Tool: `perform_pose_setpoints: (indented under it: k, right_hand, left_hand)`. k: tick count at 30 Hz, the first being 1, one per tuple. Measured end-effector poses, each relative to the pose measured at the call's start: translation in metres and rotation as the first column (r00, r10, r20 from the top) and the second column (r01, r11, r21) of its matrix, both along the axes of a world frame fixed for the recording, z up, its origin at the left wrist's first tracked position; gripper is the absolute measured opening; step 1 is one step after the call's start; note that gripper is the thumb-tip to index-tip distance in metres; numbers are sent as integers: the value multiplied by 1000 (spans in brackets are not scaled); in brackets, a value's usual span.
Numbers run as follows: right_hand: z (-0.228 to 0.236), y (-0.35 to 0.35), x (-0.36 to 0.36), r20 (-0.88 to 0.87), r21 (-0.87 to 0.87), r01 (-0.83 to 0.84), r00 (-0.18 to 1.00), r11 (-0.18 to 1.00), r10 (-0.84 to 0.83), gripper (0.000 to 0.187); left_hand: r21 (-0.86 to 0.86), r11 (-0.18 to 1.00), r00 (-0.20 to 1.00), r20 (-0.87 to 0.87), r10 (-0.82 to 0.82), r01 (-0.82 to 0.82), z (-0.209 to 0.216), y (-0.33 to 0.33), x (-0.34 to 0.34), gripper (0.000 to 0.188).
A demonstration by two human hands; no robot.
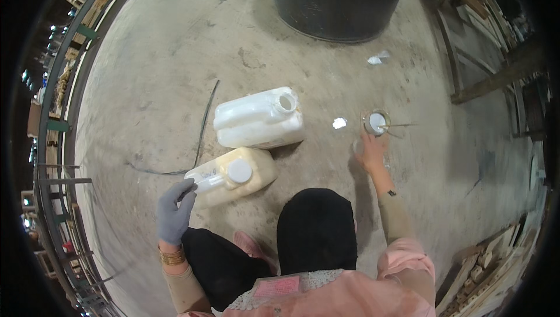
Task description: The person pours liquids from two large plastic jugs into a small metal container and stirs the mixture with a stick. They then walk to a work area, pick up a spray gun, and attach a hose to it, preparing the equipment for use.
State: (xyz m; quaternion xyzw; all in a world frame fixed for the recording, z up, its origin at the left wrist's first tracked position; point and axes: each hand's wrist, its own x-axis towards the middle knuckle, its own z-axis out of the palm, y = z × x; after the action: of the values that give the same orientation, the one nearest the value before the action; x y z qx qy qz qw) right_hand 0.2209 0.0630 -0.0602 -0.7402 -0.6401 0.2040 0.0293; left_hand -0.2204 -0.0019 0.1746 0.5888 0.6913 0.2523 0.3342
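My left hand (pixel 176 212) wears a grey glove. Its curved fingers, with a gap at the thumb, are at the near left end of a yellowish plastic jerrycan (pixel 256 171) with a white screw cap; whether they touch it, I cannot tell. Beside that, farther off, a white jerrycan (pixel 256 118) has an uncapped mouth. My bare right hand (pixel 371 152) has its fingers against the near side of a small round cup (pixel 377 121) and appears to grip it. White liquid fills the cup, and a thin stick (pixel 402 125) leans out over its rim.
A large black tub (pixel 338 7) stands at the far side. White spilled liquid (pixel 339 122) and a crumpled white scrap (pixel 378 58) mark the concrete floor. A dark strip (pixel 207 118) lies left of the jerrycans. Wood pieces (pixel 481 270) are stacked at the near right; metal racks (pixel 58 124) line the left.
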Motion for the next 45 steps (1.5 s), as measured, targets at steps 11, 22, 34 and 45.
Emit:
perform_pose_setpoints:
  k: [11, 22, 34, 45]
  right_hand:
    - [183, 110, -107, -302, 377, -515, 718, 770, 628, 69]
    - [202, 127, -129, -206, 221, -591, 749, 776, 629, 42]
    - [151, 39, -77, -686, 363, -83, 651, 928, 326, 69]
    - [-38, -47, 86, -446, 48, 730, 627, 682, -639, 34]
  left_hand:
    - [120, 993, 1000, 1, 5, -5, 9, -2, 1, 24]
    - [135, 991, 995, 97, -9, -4, 0, -4, -11, 22]
    - [145, 915, 926, -25, -376, 376, 26, 19, 65, 24]
    - [-553, 677, 824, 549, -143, 486, -172, 97, 298, 17]
